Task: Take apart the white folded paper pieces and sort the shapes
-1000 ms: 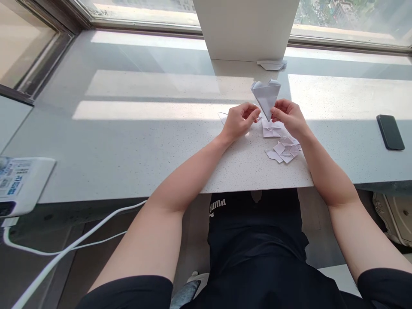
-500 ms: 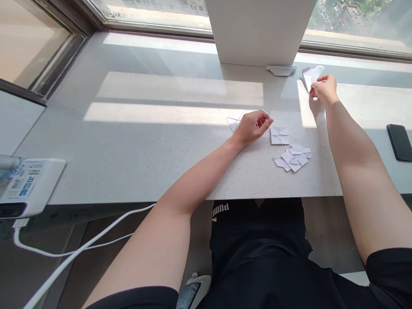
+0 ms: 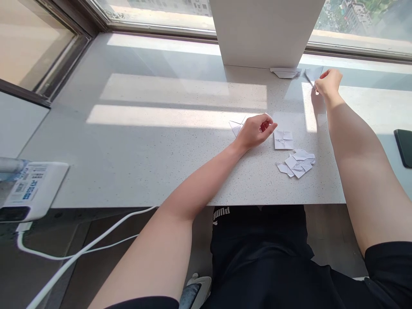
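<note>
Right hand: the folded paper cone (image 3: pixel 313 74) is pinched near its narrow end by the right hand (image 3: pixel 328 83), at the far side of the table (image 3: pixel 144 167); its wider end is thereby left uncovered, pointing towards the window.
Right grip: closed on the paper by thumb and fingertips; part of the contact is hidden.
Left hand: the left hand (image 3: pixel 255 131) is held low, its fingers loosely curled, partly over a pointed folded paper (image 3: pixel 236 127); whether that paper is being steadied cannot be told.
Left grip: partly open, with a gap between thumb and fingers and nothing seen in it.
Square paper: a creased square (image 3: pixel 283 140) is laid flat just beside the left fingertips, within easy reach.
Paper pile: folded pieces (image 3: pixel 298 164) are overlapped nearer the table's front edge, apparently grouped together.
Pillar base: a long folded paper (image 3: pixel 286 73) is set by the pillar (image 3: pixel 265 32), seemingly out of the way.
Phone: the dark phone (image 3: pixel 404 148) is placed well apart, at the right.
</note>
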Demonstrator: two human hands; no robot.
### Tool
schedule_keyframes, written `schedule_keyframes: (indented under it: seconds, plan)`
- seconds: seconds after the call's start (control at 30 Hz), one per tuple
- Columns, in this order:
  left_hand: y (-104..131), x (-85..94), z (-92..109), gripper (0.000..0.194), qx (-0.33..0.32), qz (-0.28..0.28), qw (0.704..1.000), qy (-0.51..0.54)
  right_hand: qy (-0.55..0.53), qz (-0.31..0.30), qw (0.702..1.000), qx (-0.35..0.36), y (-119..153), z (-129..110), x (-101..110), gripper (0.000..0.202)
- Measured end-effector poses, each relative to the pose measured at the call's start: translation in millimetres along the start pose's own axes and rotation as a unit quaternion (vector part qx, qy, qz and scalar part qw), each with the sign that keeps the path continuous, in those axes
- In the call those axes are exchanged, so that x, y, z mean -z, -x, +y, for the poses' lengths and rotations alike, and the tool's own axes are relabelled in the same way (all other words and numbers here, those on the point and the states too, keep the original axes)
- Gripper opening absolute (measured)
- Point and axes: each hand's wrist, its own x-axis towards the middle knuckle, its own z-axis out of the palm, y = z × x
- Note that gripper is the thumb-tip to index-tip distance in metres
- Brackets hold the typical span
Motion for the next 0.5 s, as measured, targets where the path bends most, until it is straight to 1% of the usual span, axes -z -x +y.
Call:
schedule_keyframes:
  seconds: [0.07, 0.13, 0.27, 0.37, 0.43, 0.47, 0.5]
  plan:
    - [-0.2, 0.3, -0.1, 0.032, 0.0, 0.001, 1.0, 0.002, 0.046, 0.005, 0.999, -0.019, 5.3, -11.5, 0.1, 0.045]
    - [-0.5, 0.5, -0.1, 0.032, -0.002, 0.003, 1.0, 0.004, 0.08, 0.004, 0.996, -0.026, 14.5, -19.8, 3.0, 0.049]
    - [-1.2, 0.3, -0.4, 0.031, 0.0, 0.007, 1.0, 0.001, 0.074, 0.017, 0.997, -0.03, 25.0, -23.4, 7.3, 0.043]
    - [-1.7, -0.8, -1.4, 0.026, 0.001, 0.012, 1.0, -0.003, 0.054, 0.047, 0.997, -0.035, 24.1, -12.6, 5.6, 0.03]
    - [-2.2, -1.6, -2.0, 0.023, -0.002, 0.017, 1.0, -0.006, 0.032, 0.062, 0.996, -0.046, 26.4, 2.2, 4.1, 0.022]
    - [-2.5, -1.9, -2.2, 0.022, -0.002, 0.019, 1.0, -0.008, 0.021, 0.067, 0.996, -0.048, 30.2, 11.4, 3.9, 0.025]
    - [-2.9, -2.1, -2.5, 0.022, -0.003, 0.02, 1.0, -0.008, 0.016, 0.06, 0.998, -0.025, 36.2, 21.2, 4.3, 0.029]
